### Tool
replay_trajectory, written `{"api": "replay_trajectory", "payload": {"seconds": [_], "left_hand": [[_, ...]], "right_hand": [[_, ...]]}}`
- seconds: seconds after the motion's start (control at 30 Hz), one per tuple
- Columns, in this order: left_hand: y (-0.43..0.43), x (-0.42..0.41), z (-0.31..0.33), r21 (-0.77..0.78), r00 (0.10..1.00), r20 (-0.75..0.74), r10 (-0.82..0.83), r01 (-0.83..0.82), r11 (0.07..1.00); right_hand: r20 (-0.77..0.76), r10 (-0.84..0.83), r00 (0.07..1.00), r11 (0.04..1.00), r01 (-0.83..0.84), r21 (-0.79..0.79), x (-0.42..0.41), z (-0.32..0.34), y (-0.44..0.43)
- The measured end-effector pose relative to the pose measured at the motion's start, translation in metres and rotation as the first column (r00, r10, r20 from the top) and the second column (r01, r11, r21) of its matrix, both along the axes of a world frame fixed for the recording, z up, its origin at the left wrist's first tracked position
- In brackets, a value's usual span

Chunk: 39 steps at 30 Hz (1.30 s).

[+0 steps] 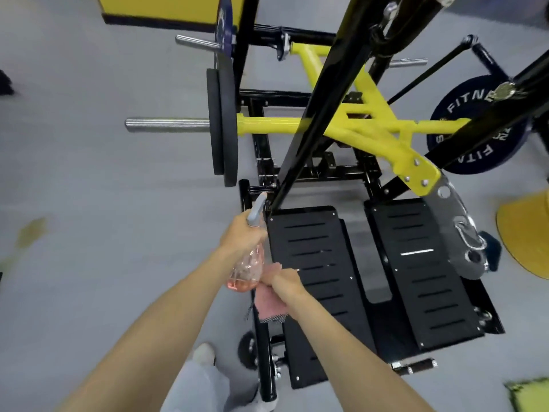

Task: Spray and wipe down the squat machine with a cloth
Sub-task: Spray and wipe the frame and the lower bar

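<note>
The squat machine (371, 126) has a black frame, yellow arms and two black slotted foot plates (315, 263) low in the middle. My left hand (242, 233) grips a clear spray bottle (246, 272) with pinkish liquid and a grey nozzle that points up toward the frame by the left foot plate. My right hand (283, 278) presses a pink cloth (269, 304) against the left edge of the left foot plate, just below the bottle.
Black weight plates (222, 126) hang on a steel sleeve at the left, and a blue plate (475, 126) sits at the right. A yellow shape (525, 233) lies on the grey floor at far right. My shoe (205, 353) stands beside the machine's base.
</note>
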<state>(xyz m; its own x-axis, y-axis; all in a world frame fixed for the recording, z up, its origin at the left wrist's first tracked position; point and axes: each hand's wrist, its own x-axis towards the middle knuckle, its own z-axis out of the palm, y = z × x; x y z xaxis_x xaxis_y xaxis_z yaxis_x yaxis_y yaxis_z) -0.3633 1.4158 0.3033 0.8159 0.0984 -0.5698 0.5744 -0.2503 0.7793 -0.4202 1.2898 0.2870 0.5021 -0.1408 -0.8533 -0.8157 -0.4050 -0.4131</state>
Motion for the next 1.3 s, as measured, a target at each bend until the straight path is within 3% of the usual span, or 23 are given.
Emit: {"api": "replay_trajectory", "payload": {"seconds": [0.2,0.4,0.57,0.9,1.13,1.3], "left_hand": [[0.017,0.035,-0.124,0.034,0.993,-0.116,-0.011,0.015,0.999],[0.033,0.105,-0.21,-0.015,0.974,-0.203,-0.096,0.095,0.995],[0.053,0.168,-0.265,0.034,0.956,-0.23,-0.183,0.196,0.98],[0.046,0.235,-0.303,0.093,0.888,-0.238,-0.394,0.425,0.9],[0.034,0.249,-0.309,0.112,0.878,-0.313,-0.362,0.413,0.904],[0.042,0.251,-0.323,0.145,0.921,-0.313,-0.233,0.288,0.946]], "right_hand": [[0.02,-0.017,1.0,0.994,0.015,0.106,0.014,-0.07,-0.002],[-0.121,-0.086,0.989,0.991,0.097,0.092,0.069,-0.142,0.022],[-0.08,-0.089,0.993,0.994,0.093,0.057,0.12,-0.2,0.063],[-0.051,-0.066,0.997,0.994,0.07,0.08,0.169,-0.258,0.095],[-0.084,-0.081,0.993,0.982,0.094,0.166,0.177,-0.268,0.095],[-0.111,-0.101,0.989,0.982,0.117,0.148,0.18,-0.275,0.093]]}}
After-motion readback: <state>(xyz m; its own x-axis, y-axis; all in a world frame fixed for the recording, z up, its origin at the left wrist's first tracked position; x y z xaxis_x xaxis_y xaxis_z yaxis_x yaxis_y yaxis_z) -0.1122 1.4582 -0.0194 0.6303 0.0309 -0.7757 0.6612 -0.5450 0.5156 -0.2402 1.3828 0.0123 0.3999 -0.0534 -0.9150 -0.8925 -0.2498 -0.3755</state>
